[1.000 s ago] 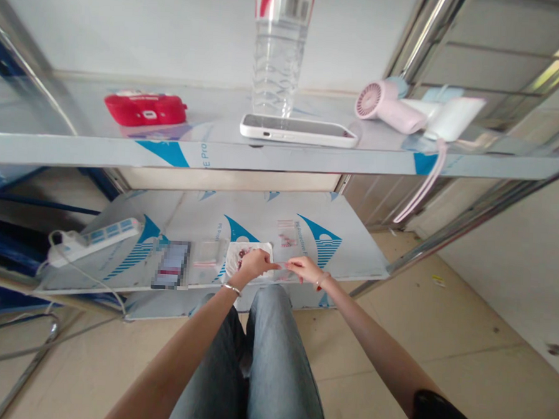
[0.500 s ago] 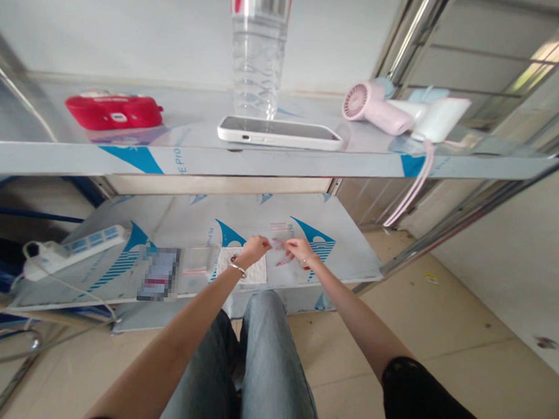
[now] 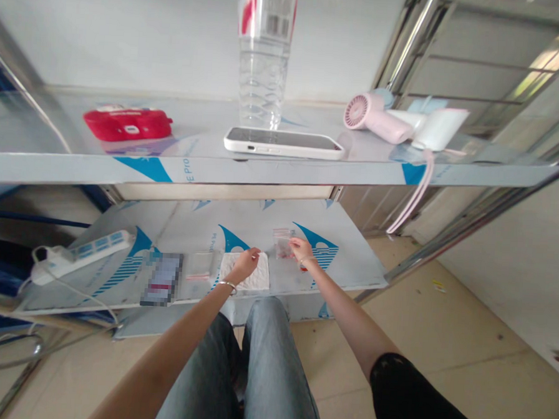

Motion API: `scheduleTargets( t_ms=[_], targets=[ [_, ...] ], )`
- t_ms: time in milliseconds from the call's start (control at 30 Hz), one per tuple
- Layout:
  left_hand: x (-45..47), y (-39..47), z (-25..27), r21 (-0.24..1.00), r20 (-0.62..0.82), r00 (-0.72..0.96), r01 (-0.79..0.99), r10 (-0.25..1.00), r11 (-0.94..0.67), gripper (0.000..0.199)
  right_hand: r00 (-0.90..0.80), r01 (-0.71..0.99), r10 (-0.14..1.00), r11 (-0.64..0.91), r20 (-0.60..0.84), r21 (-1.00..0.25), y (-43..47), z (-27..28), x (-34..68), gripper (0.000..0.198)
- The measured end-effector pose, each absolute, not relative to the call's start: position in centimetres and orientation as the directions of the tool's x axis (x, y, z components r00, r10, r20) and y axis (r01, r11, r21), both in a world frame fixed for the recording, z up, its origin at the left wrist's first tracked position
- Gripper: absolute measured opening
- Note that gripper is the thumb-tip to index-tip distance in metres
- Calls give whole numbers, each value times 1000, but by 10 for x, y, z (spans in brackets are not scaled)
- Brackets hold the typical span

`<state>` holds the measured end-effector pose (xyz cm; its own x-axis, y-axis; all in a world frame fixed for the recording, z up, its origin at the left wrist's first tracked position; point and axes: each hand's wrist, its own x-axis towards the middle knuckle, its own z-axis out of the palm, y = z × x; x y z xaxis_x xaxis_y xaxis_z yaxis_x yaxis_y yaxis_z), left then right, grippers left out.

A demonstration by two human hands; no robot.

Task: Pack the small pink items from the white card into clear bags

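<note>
On the lower shelf (image 3: pixel 175 229), my right hand (image 3: pixel 302 251) pinches the edge of a small clear plastic bag (image 3: pixel 284 248) with reddish bits showing in it. Another bag lies just behind it, partly overlapped. My left hand (image 3: pixel 244 266) is over a white tissue (image 3: pixel 260 276), its fingers curled together; whatever they may hold is too small to make out. Left of the tissue lies a stack of clear zip bags (image 3: pixel 198 265) with reddish strips along the edge. Something small and red shows beside my right wrist, mostly hidden.
A blurred-out phone (image 3: pixel 162 279) and a white power strip (image 3: pixel 87 256) with its cable lie at left. The upper shelf (image 3: pixel 281 172) overhangs, carrying a red case (image 3: pixel 128 125), a water bottle (image 3: pixel 262 77), a white-cased phone (image 3: pixel 283 143) and a pink handheld fan (image 3: pixel 375 117) with a dangling strap.
My left hand has moved left, away from the bag, and is over the tissue. My right hand stays at the bag, which sits lower against the shelf. The view has shifted slightly.
</note>
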<state>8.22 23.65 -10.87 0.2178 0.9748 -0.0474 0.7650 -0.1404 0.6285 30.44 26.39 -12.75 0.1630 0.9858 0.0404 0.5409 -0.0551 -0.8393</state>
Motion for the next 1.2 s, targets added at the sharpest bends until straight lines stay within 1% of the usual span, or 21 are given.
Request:
scheduleTargets(
  t_ms=[100,167,233,300,367,433,500,567,667,700,800,867,933,1000,1067,1133,1200],
  targets=[
    [62,234,-112,620,-54,150,780,987,-84,36,156,488,986,-129,-59,-863,262,-128,301,49],
    [46,231,-112,621,-43,99,782,994,-51,35,154,471,984,-150,-86,-869,260,-131,299,66],
    [29,224,-112,615,4,26,789,1000,-23,33,171,487,984,-121,-42,-865,256,-134,296,78],
    [11,216,-112,587,74,-79,809,994,21,32,206,522,977,-66,51,-850,249,-136,289,82],
    [-5,205,-115,545,101,-209,829,973,121,34,232,552,963,-18,133,-834,235,-138,278,81],
    [-18,195,-120,485,90,-308,844,947,228,36,230,560,958,15,173,-828,212,-141,261,76],
    [-28,187,-128,423,88,-342,863,936,276,37,216,569,955,46,204,-821,181,-148,242,70],
    [-36,181,-136,380,90,-356,876,930,298,38,192,575,950,94,246,-813,147,-161,224,59],
    [-44,177,-145,362,56,-395,864,917,350,43,168,578,961,84,220,-811,106,-183,210,40],
    [-45,177,-147,365,44,-401,859,915,359,45,143,582,967,89,210,-808,97,-189,209,35],
    [-48,175,-150,380,75,-401,858,913,346,50,184,607,963,46,196,-794,86,-200,214,29],
    [-48,173,-152,387,134,-397,864,908,321,52,165,660,961,58,220,-749,86,-201,218,27],
    [-46,171,-152,394,189,-398,868,898,302,53,104,721,961,106,257,-685,88,-200,219,25],
    [-45,170,-151,414,236,-413,862,880,293,55,48,774,959,141,279,-617,89,-198,217,25],
    [-47,172,-148,485,260,-450,826,854,287,58,-1,818,960,161,279,-552,88,-195,213,25],
    [-51,174,-144,627,238,-524,726,818,282,59,-47,851,962,181,270,-494,88,-191,210,25],
    [-53,173,-140,789,171,-601,558,781,256,50,-80,865,961,199,265,-461,87,-188,208,25]
  ],
)
